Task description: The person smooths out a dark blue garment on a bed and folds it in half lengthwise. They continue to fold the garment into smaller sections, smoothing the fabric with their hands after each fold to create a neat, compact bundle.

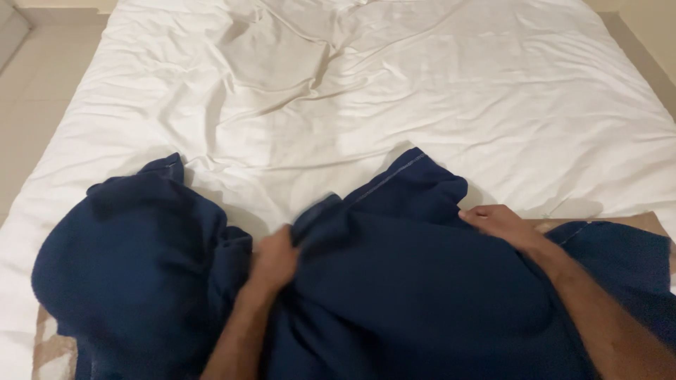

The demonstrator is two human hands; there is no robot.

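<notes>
Hands on cloth: from where I watch through the head camera, a dark navy-blue fabric garment with pale contrast stitching [394, 281] lies bunched across the lower half of the frame, spread on a bed covered by a wrinkled white sheet [394, 91].

My left hand [273, 262], low and just left of centre, is closed on a fold of the navy cloth, fingers curled into it. My right hand [498, 224], right of centre, rests flatter on the same garment with its fingers pointing toward the frame's left; I cannot tell whether they pinch the fabric or merely press it.

The relation that matters is the garment's lie. Its long axis runs roughly left to right across the bottom of the picture, and both hands sit on its central and right-hand mass. A raised corner with a stitched hem [412, 172] stands just above and between the hands, a little closer to the right one. The other large lump of the cloth [134, 260] fills the lower left, beyond the left hand and well apart from the right.

At the bottom corners a tan patterned cover [53, 352] peeks out from under the blue fabric. Pale floor tiles [28, 105] show along the left edge.
</notes>
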